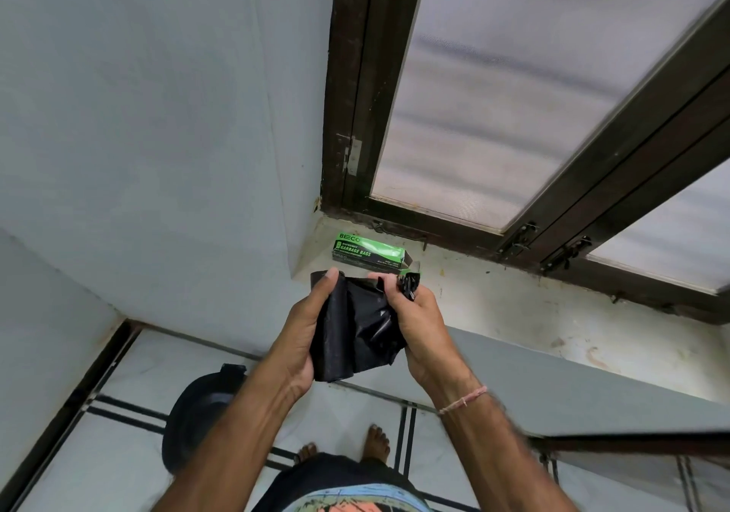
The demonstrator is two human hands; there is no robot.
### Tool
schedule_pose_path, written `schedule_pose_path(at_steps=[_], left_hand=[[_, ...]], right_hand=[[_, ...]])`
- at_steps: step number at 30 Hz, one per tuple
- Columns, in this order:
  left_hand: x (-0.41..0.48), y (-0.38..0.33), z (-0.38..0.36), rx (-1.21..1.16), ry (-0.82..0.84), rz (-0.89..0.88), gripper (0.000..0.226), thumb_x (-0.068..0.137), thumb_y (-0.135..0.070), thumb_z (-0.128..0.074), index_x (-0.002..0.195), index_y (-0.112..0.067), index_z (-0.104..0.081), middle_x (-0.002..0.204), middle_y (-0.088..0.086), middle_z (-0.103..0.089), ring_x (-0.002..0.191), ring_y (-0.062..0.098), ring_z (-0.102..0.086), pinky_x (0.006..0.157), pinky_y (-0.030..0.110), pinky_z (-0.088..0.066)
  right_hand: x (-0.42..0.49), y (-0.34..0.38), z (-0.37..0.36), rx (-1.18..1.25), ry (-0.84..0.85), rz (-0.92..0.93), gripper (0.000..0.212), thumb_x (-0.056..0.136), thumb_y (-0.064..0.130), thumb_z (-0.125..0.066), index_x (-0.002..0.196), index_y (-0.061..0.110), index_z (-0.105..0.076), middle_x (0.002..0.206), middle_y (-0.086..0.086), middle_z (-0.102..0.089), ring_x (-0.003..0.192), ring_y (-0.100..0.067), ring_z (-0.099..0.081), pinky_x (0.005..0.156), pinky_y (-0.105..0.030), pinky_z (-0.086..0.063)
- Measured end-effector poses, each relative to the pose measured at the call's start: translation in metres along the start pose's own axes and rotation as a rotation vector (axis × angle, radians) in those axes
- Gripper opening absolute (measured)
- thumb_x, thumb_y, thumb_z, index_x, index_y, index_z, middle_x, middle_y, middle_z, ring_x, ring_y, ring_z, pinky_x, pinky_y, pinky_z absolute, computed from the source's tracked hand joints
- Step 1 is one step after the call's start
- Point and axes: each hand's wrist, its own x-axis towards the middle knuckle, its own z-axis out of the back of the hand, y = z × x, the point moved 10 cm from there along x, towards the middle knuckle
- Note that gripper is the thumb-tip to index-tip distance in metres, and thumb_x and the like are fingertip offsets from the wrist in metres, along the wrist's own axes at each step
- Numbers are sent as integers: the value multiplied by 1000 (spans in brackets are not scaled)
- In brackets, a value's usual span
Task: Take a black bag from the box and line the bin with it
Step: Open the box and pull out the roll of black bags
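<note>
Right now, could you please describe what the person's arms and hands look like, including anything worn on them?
Both forearms are bare, with no sleeves in view. The left hand wears nothing visible: no glove, ring or watch. Below the right hand, a thin pinkish thread bracelet circles the wrist. No gloves on either of the hands.

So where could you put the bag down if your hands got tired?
The window ledge is bare to the right of the green box, below the window frame. The box fills the ledge's left corner by the wall. Both hands, left and right, hold the black bag. The floor by the bin has bare tiles too.
</note>
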Motion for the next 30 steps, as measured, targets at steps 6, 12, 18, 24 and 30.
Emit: schedule_pose_path(at_steps=[6, 12, 18, 24, 30], left_hand=[[-1, 2, 4, 54, -4, 6, 57, 87, -61, -66, 111, -12, -79, 113, 21, -77, 111, 41, -72, 102, 56, -54], [3, 3, 12, 45, -55, -2, 45, 87, -59, -68, 94, -18, -84, 104, 14, -80, 94, 29, -77, 89, 41, -59], [5, 3, 8, -11, -41, -2, 42, 88, -57, -67, 88, -19, -83, 98, 11, -81, 81, 23, -79, 82, 37, -57], [6, 3, 9, 12, -11, 0, 52, 84, -66, -66, 97, -18, -84, 110, 16, -79, 103, 33, -75, 100, 47, -55], [7, 5, 9, 41, -18, 26, 54, 83, -64, -68, 100, -16, -83, 109, 18, -79, 104, 35, -75, 100, 51, -56]], right_hand=[[-5, -1, -2, -91, 66, -22, 27, 92, 21, -79, 100, -4, -75, 77, -12, -73, 69, -20, -71, 61, -32, -58], [2, -7, 10, -74, -17, -36, 24, 104, 21, -63, 110, -2, -67, 81, -22, -73, 64, -28, -67, 57, -37, -55], [6, -7, 11, -106, -83, -21, 15, 108, 14, -54, 100, 8, -66, 82, -7, -67, 69, -17, -61, 50, -25, -48], [5, -13, -5, -81, 92, -31, 44, 100, 42, -67, 94, -2, -70, 74, -8, -66, 63, -22, -60, 50, -28, -44], [6, -13, 1, -69, 39, -73, 28, 92, 24, -79, 93, -3, -72, 75, -12, -71, 63, -19, -66, 48, -23, -47]])
